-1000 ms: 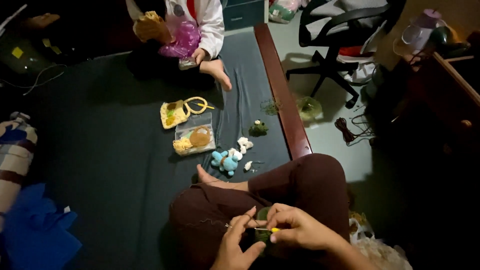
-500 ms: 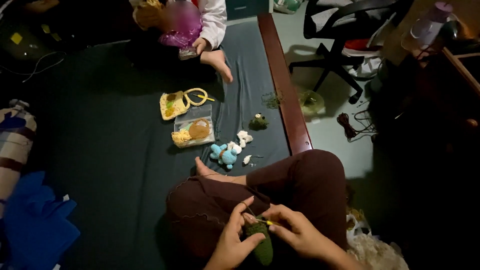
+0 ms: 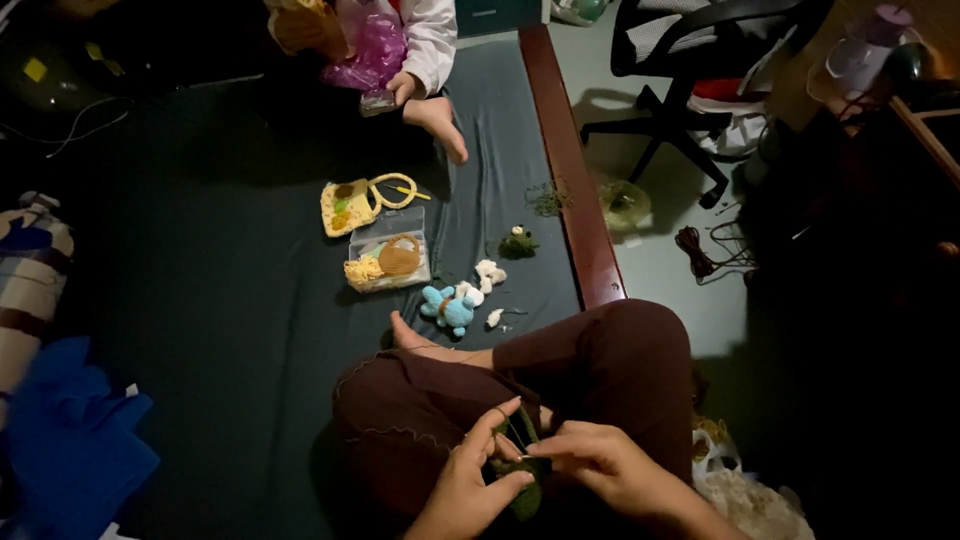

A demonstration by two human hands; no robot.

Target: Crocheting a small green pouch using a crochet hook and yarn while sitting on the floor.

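Dim light falls over a bed covered in dark blue-grey fabric, where a person sits cross-legged in maroon trousers. Low in the view, the left hand (image 3: 470,485) curls around a small dark green crochet piece (image 3: 525,490) held over the lap, fingers partly closed on it, index finger raised with a strand of yarn seemingly running over it. The right hand (image 3: 600,462) pinches in close from the other side, thumb and forefinger nearly shut on what looks like a thin hook or needle, too small and dark to name for certain. To work this stitch well, it seems best to keep the yarn lightly taut over the raised finger and the piece turned towards the light. Just beyond the knee lie a blue crochet toy (image 3: 447,308) and small white crochet bits (image 3: 488,276), with a green crochet frog (image 3: 517,242) near the bed's wooden edge (image 3: 570,190). Farther out sit a clear plastic box (image 3: 388,262) of yellow and brown yarn pieces and a yellow crochet bag (image 3: 348,206). Another person's bare foot (image 3: 437,120) rests at the far end, and an office chair (image 3: 700,70) stands on the floor.
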